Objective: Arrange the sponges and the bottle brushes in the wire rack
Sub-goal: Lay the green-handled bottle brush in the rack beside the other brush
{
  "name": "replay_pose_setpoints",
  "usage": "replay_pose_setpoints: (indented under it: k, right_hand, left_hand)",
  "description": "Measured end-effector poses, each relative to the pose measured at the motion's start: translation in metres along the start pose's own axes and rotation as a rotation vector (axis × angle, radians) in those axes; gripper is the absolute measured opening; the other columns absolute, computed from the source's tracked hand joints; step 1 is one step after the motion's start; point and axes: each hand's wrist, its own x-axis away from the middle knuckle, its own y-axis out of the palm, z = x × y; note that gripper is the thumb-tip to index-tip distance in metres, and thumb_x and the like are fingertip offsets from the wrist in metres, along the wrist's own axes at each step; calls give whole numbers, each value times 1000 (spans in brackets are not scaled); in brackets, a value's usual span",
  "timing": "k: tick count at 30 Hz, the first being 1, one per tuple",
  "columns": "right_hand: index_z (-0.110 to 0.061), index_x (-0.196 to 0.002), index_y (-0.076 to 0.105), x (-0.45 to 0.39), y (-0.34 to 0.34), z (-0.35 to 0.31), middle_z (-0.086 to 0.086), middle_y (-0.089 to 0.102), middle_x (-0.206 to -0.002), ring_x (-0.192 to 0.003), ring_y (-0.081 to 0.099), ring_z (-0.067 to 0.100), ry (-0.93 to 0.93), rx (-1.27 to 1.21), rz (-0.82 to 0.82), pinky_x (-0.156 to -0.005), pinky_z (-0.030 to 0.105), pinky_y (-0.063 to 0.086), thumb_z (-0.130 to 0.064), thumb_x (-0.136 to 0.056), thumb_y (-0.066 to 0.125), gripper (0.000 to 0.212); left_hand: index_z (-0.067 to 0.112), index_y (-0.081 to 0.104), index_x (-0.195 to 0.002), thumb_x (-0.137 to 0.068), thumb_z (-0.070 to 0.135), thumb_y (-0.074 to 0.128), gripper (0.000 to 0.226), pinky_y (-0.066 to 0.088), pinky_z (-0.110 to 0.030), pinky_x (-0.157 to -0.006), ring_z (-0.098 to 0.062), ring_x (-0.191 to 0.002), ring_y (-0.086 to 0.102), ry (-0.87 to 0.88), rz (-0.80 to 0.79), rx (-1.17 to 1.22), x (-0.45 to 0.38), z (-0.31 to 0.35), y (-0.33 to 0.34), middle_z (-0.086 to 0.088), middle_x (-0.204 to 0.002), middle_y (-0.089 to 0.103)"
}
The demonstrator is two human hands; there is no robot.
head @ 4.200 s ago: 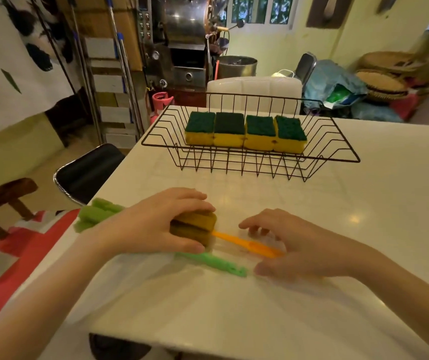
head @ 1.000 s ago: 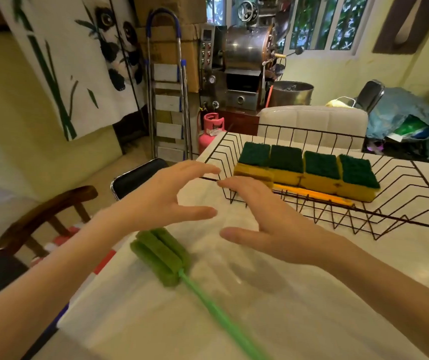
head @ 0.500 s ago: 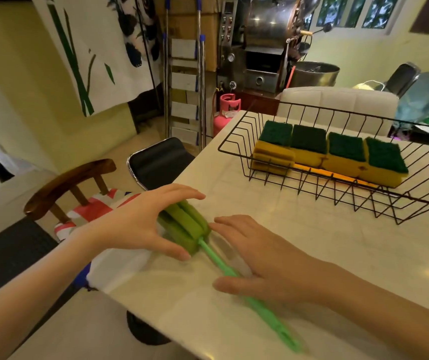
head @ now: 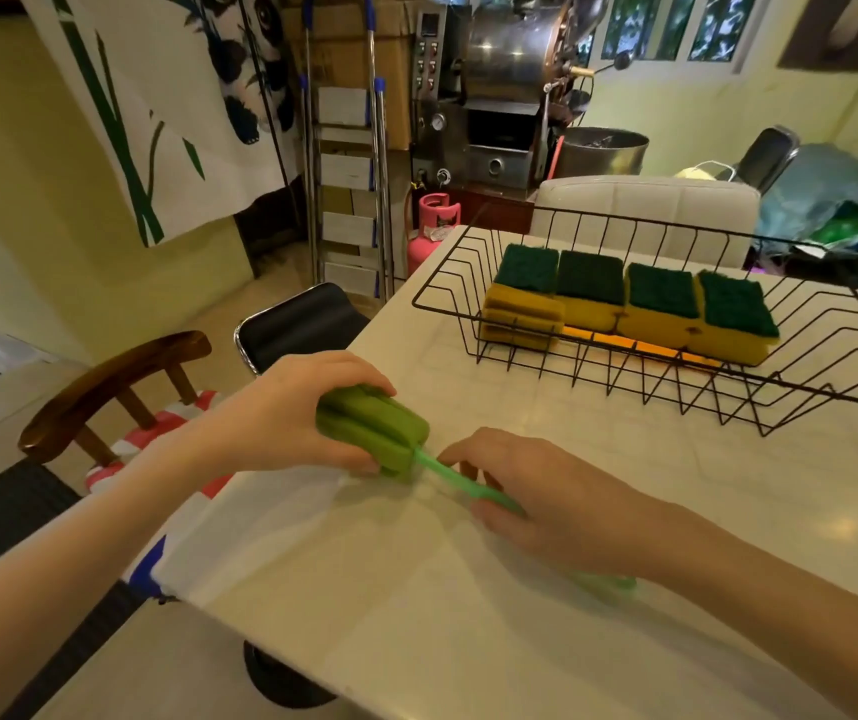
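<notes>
**Green bottle brush, one, gripped at both ends on the table**

Green bottle brush [head: 372,431]: one. Ribbed foam head, blunt and cylindrical, on a thin green plastic handle; it lies near the left edge of the white table [head: 728,491], in front of the wire rack.

Left hand [head: 281,415]: fingers curled over the foam head, thumb beneath, closed around it.

Right hand [head: 551,498]: fingertips and thumb pinched on the handle; the handle's end shows beneath the wrist.

Wire rack [head: 624,376]: one, black, rectangular, open thin-rod grid with sloped sides, standing on the table well apart from the hands.

Sponges [head: 629,306]: four in a row inside the rack, touching side to side; yellow foam blocks, each topped with a dark green scouring pad.

Orange bottle brush [head: 624,343]: one, lying in the rack along the front of the sponges; ribbed ochre foam head at the left end, orange handle.

Table: smooth, glossy, faintly veined.
</notes>
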Motion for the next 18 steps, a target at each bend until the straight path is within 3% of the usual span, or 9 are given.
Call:
replay_pose_setpoints:
  k: [4,8,12,15,18]
  right_hand:
    - [-30,-129,42,2,-23,7,-10,55,-118,-90,45,4,63,3,68,-76,15,41,-19,-93,46,38]
    - [-32,-128,44,9,-49,16,-16,50,-101,-87,46,4,122,68,184,-67,12,38,-20,-92,48,38]
    - [-31,-125,49,20,-80,26,-19,49,-100,-88,52,7,164,120,278,-75,24,49,-20,-91,50,35]
    - [-29,-117,55,26,-101,40,-15,56,-85,-76,59,14,224,122,336,-70,36,54,-21,-92,47,27]
    - [-25,-115,57,29,-117,58,-11,58,-80,-71,57,10,273,157,362,-67,33,53,-21,-93,46,25]
  left_hand:
    - [41,50,-107,-56,59,69,57,41,-13,-77,1,-98,52,30,73,-18,-17,15,-15,25,-101,52]
    - [34,50,-113,-54,55,71,66,42,-13,-79,-1,-100,52,87,173,1,-38,33,-26,13,-106,56]
    - [24,54,-114,-62,34,75,57,43,-14,-79,-7,-97,53,147,254,17,-67,49,-30,6,-107,56]
    - [22,56,-111,-62,34,74,54,45,-17,-80,-5,-96,53,188,282,60,-93,60,-28,11,-101,55]
    - [24,55,-110,-64,29,76,51,44,-14,-78,-1,-94,52,214,314,112,-119,70,-24,21,-95,50]
